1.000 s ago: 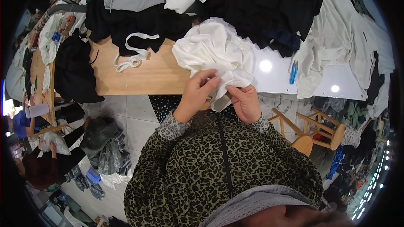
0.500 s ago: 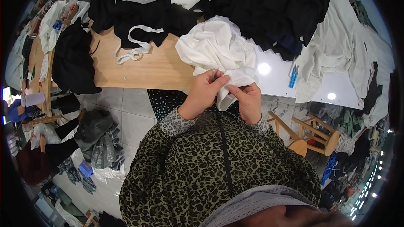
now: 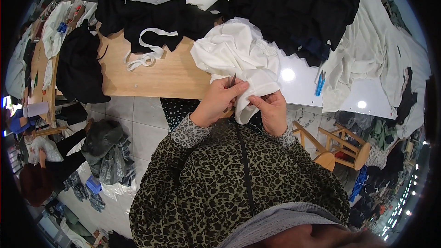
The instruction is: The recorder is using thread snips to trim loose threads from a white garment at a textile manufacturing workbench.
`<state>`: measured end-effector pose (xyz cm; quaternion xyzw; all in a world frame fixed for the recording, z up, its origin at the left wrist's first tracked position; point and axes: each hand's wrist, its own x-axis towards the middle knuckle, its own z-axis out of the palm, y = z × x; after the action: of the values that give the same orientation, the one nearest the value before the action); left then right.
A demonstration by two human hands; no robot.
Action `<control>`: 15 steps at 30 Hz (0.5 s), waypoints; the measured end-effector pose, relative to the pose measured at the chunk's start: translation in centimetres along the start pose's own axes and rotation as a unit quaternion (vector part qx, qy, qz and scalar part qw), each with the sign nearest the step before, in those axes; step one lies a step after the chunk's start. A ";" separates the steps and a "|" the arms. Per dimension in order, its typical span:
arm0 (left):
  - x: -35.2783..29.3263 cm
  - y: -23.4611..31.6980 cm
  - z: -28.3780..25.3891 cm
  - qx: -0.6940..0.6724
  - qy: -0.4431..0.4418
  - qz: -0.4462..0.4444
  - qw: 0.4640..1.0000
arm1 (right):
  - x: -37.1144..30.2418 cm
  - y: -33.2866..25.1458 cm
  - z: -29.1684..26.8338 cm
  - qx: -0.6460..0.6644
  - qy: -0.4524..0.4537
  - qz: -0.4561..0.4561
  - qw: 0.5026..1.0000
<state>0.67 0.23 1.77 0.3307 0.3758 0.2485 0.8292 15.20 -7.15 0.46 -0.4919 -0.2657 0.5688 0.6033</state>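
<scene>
A white garment lies bunched over the table's near edge, and one end of it comes up between my hands. My left hand is closed; its thumb and finger pinch the cloth edge. Dark pointed blades of thread snips stick up from the same hand, their handle mostly hidden by the palm. On the other side my right hand pinches the folded white cloth between thumb and fingers. Whether a thread runs between the hands is too small to tell.
Blue-handled thread snips rest on the white tabletop at right, beside a white cloth pile. Black garments are heaped at the back. A white strap lies on the wood. Wooden stools stand right; a person is at far left.
My left hand has tilted and shifted slightly left, so the snips' blades show more. The cloth end between my hands has turned and opened out a little.
</scene>
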 end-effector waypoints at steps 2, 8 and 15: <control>0.0 0.0 0.0 0.004 0.004 0.010 1.000 | 0.1 0.4 -0.4 -0.032 -0.040 0.019 0.999; -0.1 -0.3 0.0 0.026 0.006 0.036 0.999 | 0.3 0.5 -0.4 0.036 0.023 -0.002 0.999; 0.3 -1.9 0.0 -0.045 0.049 0.068 0.995 | 0.2 0.2 0.2 0.040 0.033 -0.046 0.998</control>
<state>1.16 -0.86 0.25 0.3051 0.3814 0.3367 0.8050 14.98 -6.91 0.34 -0.4729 -0.2448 0.5344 0.6564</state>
